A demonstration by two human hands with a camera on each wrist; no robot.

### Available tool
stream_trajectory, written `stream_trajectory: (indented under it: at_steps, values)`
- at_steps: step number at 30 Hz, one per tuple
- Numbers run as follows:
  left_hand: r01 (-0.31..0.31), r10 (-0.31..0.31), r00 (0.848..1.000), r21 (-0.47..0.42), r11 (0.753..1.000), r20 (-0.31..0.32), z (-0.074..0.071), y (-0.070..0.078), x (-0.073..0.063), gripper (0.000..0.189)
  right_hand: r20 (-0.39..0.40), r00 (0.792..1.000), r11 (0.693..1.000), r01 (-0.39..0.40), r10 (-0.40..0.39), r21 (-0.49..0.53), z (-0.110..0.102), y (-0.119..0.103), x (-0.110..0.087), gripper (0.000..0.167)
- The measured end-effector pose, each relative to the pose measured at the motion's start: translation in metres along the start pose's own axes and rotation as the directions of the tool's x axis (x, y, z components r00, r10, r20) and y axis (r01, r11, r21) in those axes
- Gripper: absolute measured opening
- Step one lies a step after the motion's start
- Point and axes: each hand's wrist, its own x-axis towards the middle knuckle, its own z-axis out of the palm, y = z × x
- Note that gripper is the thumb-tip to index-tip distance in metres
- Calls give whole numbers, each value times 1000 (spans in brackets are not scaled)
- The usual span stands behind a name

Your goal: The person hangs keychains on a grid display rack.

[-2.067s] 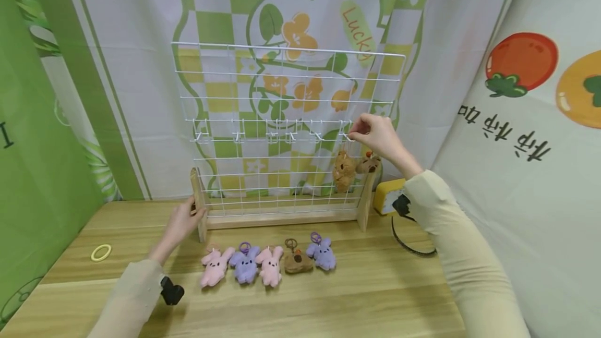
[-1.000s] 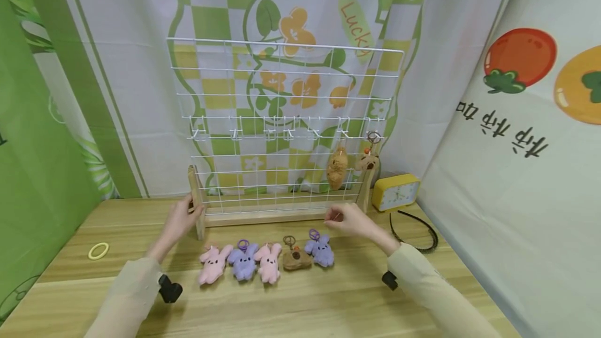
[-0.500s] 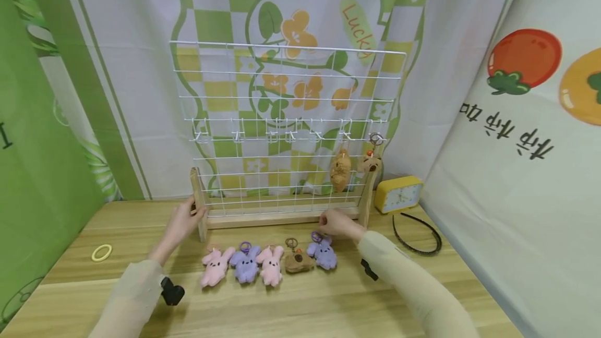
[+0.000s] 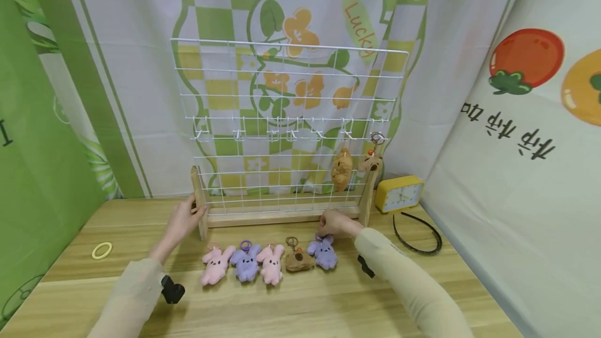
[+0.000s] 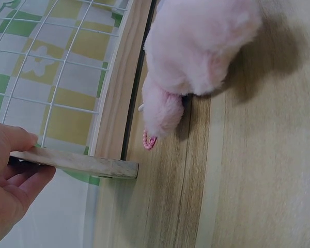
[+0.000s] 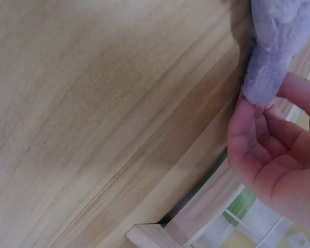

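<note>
My left hand [image 4: 181,221] grips the left wooden upright [image 5: 77,161] of a white wire grid rack [image 4: 281,158], thumb on one side and fingers on the other. Over the rightmost lavender plush bunny keychain [image 4: 325,255], my right hand [image 4: 334,222] pinches its top end, where the ring sits; the fingers mostly hide that ring. Left of it lie a brown plush keychain [image 4: 299,261], a pink bunny [image 4: 271,266], another lavender bunny [image 4: 246,265] and another pink bunny [image 4: 217,266]. A tan plush [image 4: 341,171] and a brown plush [image 4: 371,163] hang from hooks at the rack's right.
Several white hooks [image 4: 292,134] run along the rack's middle, left of the hanging plushes. A yellow clock [image 4: 399,194] and a black headband [image 4: 439,244] are at the right. A pale yellow ring [image 4: 101,251] lies on the wooden table [image 4: 263,312] at the left.
My right hand has left the hook by the tan plush and come down to the rightmost lavender bunny, now pinching its top. The tan plush hangs free. My left hand stays on the upright.
</note>
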Motion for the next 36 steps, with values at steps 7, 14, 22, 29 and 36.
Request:
stream_trajectory:
  at_steps: [7, 14, 22, 29, 36]
  values:
    - [-9, 9, 1000, 3, 1000, -3, 0, -1, 0, 47, 43, 999, 1000, 2, -2, -4, -4, 1, 0, 39]
    - [-6, 6, 1000, 0, 1000, -4, -1, -1, 0, 47, 76, 997, 997, -1, -5, 74, -10, 0, -3, 8]
    - [-5, 5, 1000, 8, 1000, -2, 0, -1, 0, 44, 96, 994, 999, 50, -51, 13, -11, 1, -3, 13]
    - [-9, 9, 1000, -5, 1000, -4, 0, -2, 0, 46, 104, 991, 993, 88, -80, -73, -11, -2, -5, 13]
    - [2, -2, 1000, -9, 1000, 4, 0, -1, 0, 46, 156, 977, 965, 173, -144, -196, -13, 1, -4, 24]
